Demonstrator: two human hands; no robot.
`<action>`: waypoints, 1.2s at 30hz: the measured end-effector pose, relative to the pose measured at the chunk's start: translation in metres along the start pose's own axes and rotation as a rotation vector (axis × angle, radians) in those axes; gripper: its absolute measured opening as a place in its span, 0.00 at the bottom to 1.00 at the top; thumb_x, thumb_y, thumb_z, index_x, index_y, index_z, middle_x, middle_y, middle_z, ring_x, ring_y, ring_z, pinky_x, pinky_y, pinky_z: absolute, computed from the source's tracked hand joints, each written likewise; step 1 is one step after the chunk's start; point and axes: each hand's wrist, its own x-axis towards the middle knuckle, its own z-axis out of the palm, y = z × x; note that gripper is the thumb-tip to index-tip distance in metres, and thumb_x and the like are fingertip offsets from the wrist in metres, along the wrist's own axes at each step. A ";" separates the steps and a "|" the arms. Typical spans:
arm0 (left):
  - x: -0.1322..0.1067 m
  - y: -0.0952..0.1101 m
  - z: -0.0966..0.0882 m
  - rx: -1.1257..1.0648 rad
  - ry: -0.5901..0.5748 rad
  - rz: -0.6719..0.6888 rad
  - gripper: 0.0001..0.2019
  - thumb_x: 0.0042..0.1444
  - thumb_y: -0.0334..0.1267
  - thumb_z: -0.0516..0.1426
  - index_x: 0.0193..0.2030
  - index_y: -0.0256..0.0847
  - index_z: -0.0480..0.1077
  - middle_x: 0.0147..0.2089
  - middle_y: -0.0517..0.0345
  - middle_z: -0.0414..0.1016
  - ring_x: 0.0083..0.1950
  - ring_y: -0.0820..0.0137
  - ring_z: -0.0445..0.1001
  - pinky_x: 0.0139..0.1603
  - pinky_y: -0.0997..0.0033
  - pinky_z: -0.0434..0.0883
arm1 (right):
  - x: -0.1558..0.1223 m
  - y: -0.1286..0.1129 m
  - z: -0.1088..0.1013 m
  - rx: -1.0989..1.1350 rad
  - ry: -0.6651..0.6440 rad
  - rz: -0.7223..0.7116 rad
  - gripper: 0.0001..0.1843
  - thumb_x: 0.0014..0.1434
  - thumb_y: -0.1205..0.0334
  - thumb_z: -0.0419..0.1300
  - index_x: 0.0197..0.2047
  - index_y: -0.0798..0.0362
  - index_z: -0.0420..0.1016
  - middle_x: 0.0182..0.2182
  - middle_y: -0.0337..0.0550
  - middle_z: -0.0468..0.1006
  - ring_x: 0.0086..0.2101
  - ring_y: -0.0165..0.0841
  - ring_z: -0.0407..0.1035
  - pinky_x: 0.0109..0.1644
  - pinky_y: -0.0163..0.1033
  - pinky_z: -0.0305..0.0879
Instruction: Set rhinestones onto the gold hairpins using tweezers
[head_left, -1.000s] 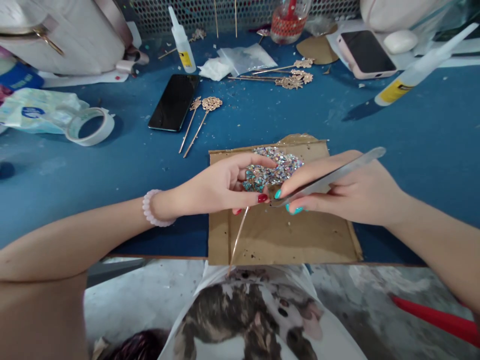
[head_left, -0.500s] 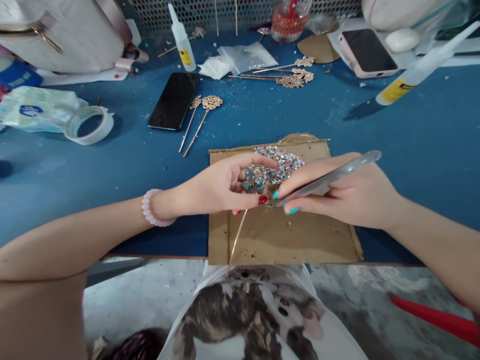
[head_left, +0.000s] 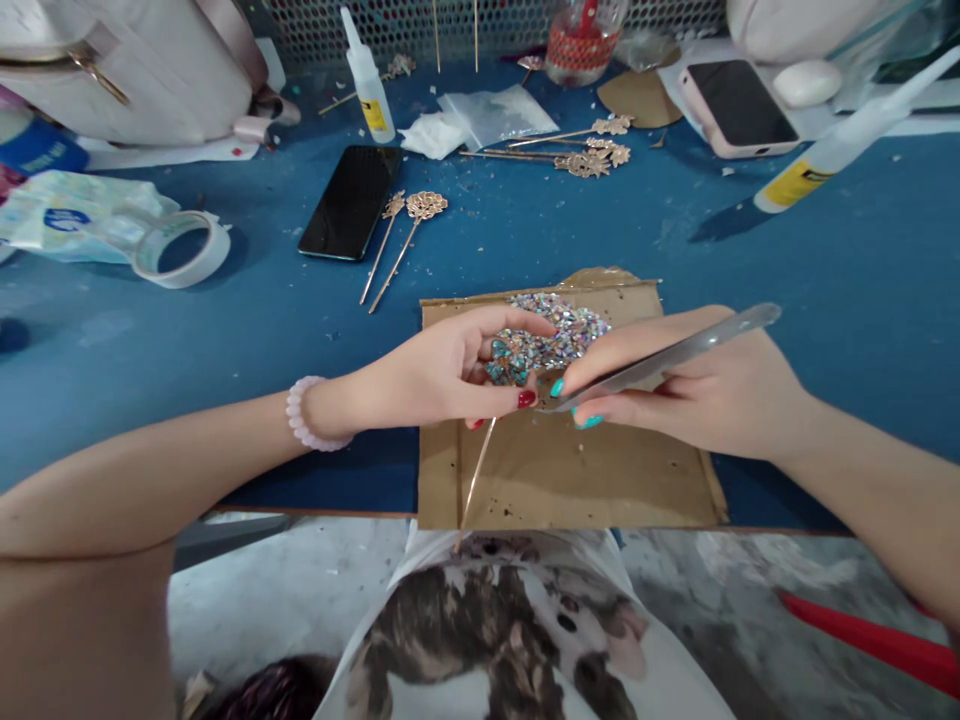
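Note:
My left hand is closed around the upper part of a thin gold hairpin, whose stick slants down past the cardboard's near edge. Its head is mostly hidden by the fingers. In my right hand a pair of grey metal tweezers is pinched, the tips pointing left close to the left thumb. Whether the tips hold anything I cannot make out. Just beyond the fingers, a pile of small glittering rhinestones lies on a piece of brown cardboard.
Beyond the cardboard lie two gold hairpins, a black phone and more hairpins. Glue bottles stand at the back and the right. A tape roll sits at left, a pink-cased phone at back right.
The tweezers' rear end has shifted slightly to the right, and the right fingertips have moved a little rightward. My left hand keeps its hold on the hairpin, nearly still.

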 end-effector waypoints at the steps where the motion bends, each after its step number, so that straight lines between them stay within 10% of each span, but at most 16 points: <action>1: 0.000 0.000 0.000 -0.004 0.002 -0.002 0.25 0.56 0.27 0.61 0.59 0.34 0.58 0.17 0.77 0.57 0.14 0.86 0.55 0.14 0.85 0.55 | 0.000 0.000 -0.001 -0.008 -0.002 0.009 0.07 0.61 0.57 0.61 0.36 0.48 0.79 0.30 0.36 0.81 0.28 0.28 0.74 0.31 0.34 0.65; 23: -0.001 -0.004 -0.007 -0.074 -0.073 0.007 0.26 0.56 0.27 0.59 0.60 0.38 0.56 0.32 0.66 0.70 0.21 0.85 0.61 0.19 0.86 0.59 | -0.002 0.006 -0.008 0.046 -0.002 -0.195 0.11 0.59 0.73 0.57 0.41 0.50 0.76 0.38 0.37 0.81 0.40 0.24 0.75 0.46 0.27 0.70; 36: 0.001 -0.009 -0.007 0.046 -0.083 0.045 0.25 0.58 0.34 0.58 0.61 0.40 0.57 0.33 0.64 0.66 0.22 0.82 0.62 0.20 0.83 0.61 | -0.007 0.020 0.002 0.125 0.130 -0.155 0.11 0.67 0.68 0.49 0.48 0.51 0.69 0.34 0.39 0.78 0.28 0.23 0.72 0.35 0.30 0.71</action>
